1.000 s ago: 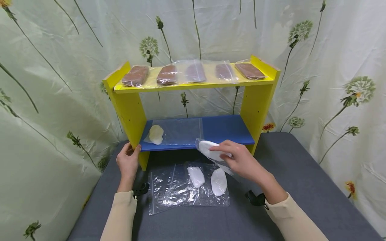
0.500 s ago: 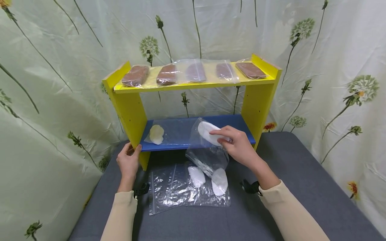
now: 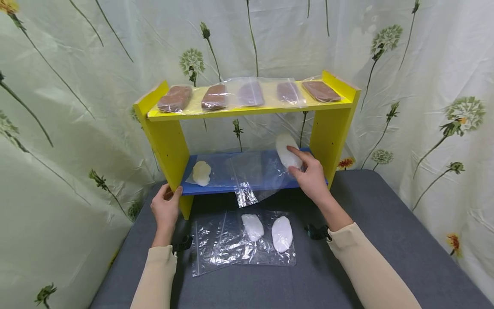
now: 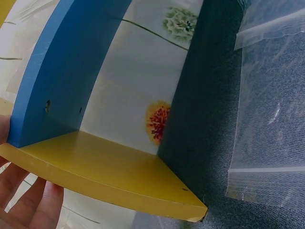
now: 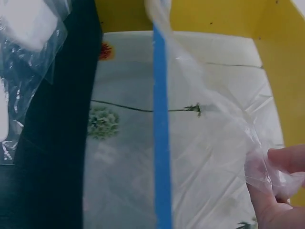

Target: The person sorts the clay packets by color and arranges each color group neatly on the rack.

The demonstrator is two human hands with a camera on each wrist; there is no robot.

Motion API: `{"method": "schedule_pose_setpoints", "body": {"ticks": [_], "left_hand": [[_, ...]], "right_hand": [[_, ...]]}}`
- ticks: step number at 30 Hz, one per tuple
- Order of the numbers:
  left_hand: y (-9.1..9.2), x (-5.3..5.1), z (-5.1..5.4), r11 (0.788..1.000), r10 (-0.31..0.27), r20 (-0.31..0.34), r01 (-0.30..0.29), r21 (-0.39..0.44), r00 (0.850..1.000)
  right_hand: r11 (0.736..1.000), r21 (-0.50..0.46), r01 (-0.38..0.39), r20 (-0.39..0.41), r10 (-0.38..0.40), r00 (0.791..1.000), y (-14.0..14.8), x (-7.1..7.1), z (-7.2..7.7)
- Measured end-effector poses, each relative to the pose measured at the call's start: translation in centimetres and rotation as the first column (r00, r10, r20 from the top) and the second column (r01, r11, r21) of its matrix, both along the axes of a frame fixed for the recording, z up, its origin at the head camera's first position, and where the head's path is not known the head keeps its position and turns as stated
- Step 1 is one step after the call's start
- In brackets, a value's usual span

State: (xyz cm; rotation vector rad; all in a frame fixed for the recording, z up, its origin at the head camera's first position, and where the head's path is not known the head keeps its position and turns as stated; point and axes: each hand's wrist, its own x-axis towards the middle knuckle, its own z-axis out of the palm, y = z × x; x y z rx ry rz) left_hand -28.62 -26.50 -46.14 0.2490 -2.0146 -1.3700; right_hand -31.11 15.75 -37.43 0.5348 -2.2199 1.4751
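Observation:
My right hand pinches a clear zip bag by the white oval piece inside it, above the right part of the blue shelf board. The bag's zip end trails left past the board's front edge. In the right wrist view, thumb and fingers hold the bagged piece from both sides. My left hand grips the yellow left side panel where the blue board meets it; the left wrist view shows its fingers behind the panel. A bagged cream-coloured piece lies at the board's left.
On the grey tabletop, zip bags with two white oval pieces lie overlapping before the shelf unit. Several bagged brown slabs line the yellow top shelf. A flowered curtain hangs behind.
My right hand has raised the bagged white oval from the board's front edge, then moved it right and back over the blue board. The left hand has kept its grip on the panel.

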Motion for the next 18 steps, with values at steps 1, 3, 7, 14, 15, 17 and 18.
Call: {"method": "schedule_pose_setpoints", "body": {"ticks": [1, 3, 7, 14, 15, 17, 18], "left_hand": [[0.0, 0.0, 0.0, 1.000, 0.001, 0.000, -0.001, 0.002, 1.000], [0.1, 0.0, 0.0, 1.000, 0.003, 0.002, -0.003, 0.002, 1.000], [0.1, 0.0, 0.0, 1.000, 0.006, 0.001, -0.006, 0.003, 1.000], [-0.1, -0.1, -0.3, 1.000, 0.014, 0.009, -0.014, -0.005, 1.000], [-0.1, -0.2, -0.3, 1.000, 0.015, 0.007, -0.014, -0.007, 1.000], [-0.1, -0.2, -0.3, 1.000, 0.015, 0.003, -0.015, -0.011, 1.000], [-0.1, -0.2, -0.3, 1.000, 0.014, 0.000, -0.014, -0.012, 1.000]], "right_hand": [[1.000, 0.009, 0.025, 0.006, -0.025, 1.000, 0.1, -0.2, -0.1], [0.997, 0.026, 0.068, 0.022, -0.068, 0.997, 0.3, -0.7, -0.4], [0.986, 0.075, 0.148, 0.046, -0.152, 0.987, 0.7, -1.6, -1.1], [0.931, 0.267, 0.248, 0.029, -0.265, 0.964, 1.3, -2.7, -2.6], [0.921, 0.294, 0.255, 0.029, -0.275, 0.961, 1.4, -2.8, -2.8], [0.899, 0.347, 0.267, 0.023, -0.293, 0.956, 1.5, -2.8, -3.1], [0.886, 0.373, 0.276, 0.014, -0.303, 0.953, 1.5, -2.7, -3.3]]}}
